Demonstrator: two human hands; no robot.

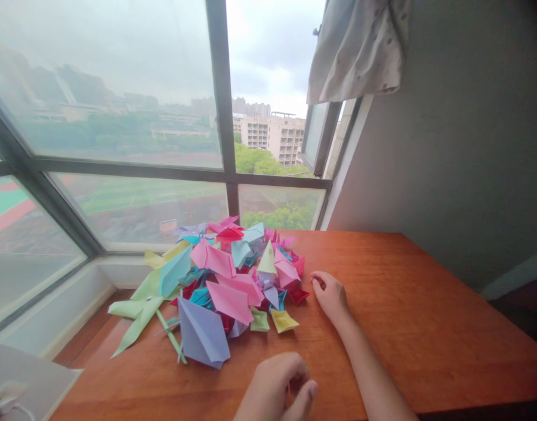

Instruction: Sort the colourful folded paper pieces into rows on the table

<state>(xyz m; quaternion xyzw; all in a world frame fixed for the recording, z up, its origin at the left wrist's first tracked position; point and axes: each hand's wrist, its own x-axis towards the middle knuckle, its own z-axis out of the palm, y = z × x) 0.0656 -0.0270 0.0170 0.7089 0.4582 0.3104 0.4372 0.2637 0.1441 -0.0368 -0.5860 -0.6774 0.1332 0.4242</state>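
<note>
No text, label, brand, number or sign can be read on anything in view.

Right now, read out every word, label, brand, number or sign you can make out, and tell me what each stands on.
No text can be read anywhere in this picture.
Folded paper pieces: no writing can be made out on them.
Buildings outside: too small to tell whether they bear any signs.
Wall socket at lower left: too blurred to read any marking.
</note>
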